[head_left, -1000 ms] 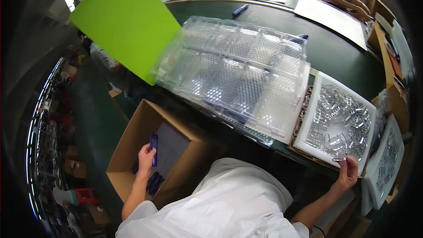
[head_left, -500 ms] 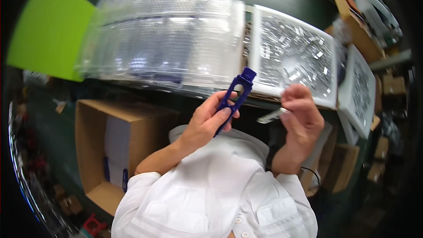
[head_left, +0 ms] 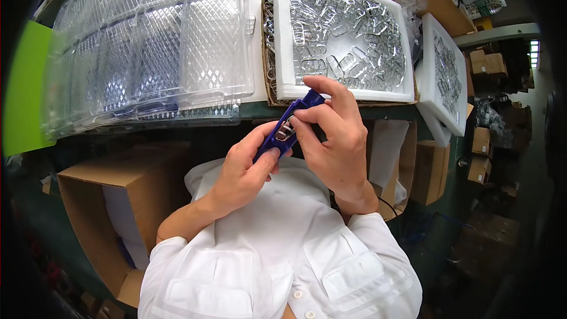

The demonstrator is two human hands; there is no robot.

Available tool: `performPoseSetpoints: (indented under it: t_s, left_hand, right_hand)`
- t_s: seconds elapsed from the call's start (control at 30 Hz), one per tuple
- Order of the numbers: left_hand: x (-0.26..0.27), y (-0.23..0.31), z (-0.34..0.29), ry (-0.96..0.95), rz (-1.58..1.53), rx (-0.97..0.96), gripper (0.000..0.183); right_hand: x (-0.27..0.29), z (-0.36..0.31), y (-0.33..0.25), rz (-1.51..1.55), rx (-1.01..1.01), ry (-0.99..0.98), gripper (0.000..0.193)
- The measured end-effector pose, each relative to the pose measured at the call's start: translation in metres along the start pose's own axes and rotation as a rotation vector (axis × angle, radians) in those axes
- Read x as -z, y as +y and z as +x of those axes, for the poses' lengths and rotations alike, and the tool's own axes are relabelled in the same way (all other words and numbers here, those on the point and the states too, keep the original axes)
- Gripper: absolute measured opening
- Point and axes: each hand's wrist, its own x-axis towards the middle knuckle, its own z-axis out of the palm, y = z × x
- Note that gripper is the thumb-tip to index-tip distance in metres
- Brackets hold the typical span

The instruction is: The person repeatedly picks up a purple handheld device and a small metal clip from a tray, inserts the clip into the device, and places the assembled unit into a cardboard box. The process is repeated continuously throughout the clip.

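My left hand (head_left: 242,168) grips a long dark blue plastic part (head_left: 310,100) with a cut-out, held at a slant in front of my chest. In the cut-out lies a small silver metal loop (head_left: 286,132), partly covered by fingers. My right hand (head_left: 338,142) pinches thumb and index finger at the loop's upper end, touching the blue part; its other fingers curl above. Just beyond is a white foam tray (head_left: 284,35) holding many similar metal loops (head_left: 354,62).
Clear plastic trays (head_left: 136,41) are stacked at the far left beside a bright green sheet (head_left: 26,94). A second foam tray (head_left: 430,77) leans at the right. Open cardboard boxes (head_left: 133,171) stand below the bench on the left and right (head_left: 430,171).
My right hand has moved left and brought the metal loop to the blue part's cut-out. The left hand has drawn the blue part slightly left; the view has shifted to the right.
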Motion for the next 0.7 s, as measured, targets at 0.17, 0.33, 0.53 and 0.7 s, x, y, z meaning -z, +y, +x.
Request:
performPoseSetpoints:
  t_s: [0.17, 0.33, 0.53, 0.7]
  left_hand:
    - [0.005, -0.007, 0.004, 0.030, 0.013, -0.020, 0.037]
    - [0.006, -0.019, 0.010, 0.112, 0.077, -0.169, 0.032]
    - [0.006, -0.007, 0.012, 0.040, 0.116, -0.242, 0.029]
    - [0.001, -0.003, 0.022, 0.130, 0.249, -0.300, 0.020]
  right_hand:
    - [-0.011, 0.004, 0.015, -0.063, 0.098, -0.056, 0.014]
    - [-0.022, 0.002, 0.007, -0.005, 0.015, 0.110, 0.033]
    - [-0.018, -0.002, 0.011, 0.428, -0.324, -0.056, 0.031]
    - [-0.019, -0.008, 0.016, 0.403, -0.345, -0.026, 0.028]
